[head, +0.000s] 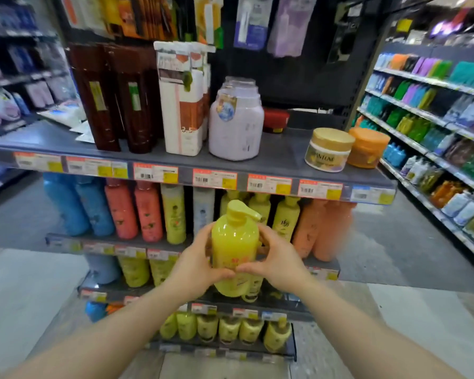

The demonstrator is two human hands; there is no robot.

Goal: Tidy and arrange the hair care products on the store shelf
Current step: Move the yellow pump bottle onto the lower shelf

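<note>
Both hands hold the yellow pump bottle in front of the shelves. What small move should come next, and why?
Probably ease the yellow pump bottle forward into the row of yellow bottles behind it: left hand and right hand grip it upright, off any shelf.

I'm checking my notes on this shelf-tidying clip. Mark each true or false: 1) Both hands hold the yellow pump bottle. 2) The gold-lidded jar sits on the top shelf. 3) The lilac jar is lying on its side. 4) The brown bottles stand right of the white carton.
1) True: the left hand and right hand grip the yellow pump bottle.
2) True: the gold-lidded jar sits on the top shelf.
3) False: the lilac jar stands upright.
4) False: the brown bottles stand left of the white carton.
</note>
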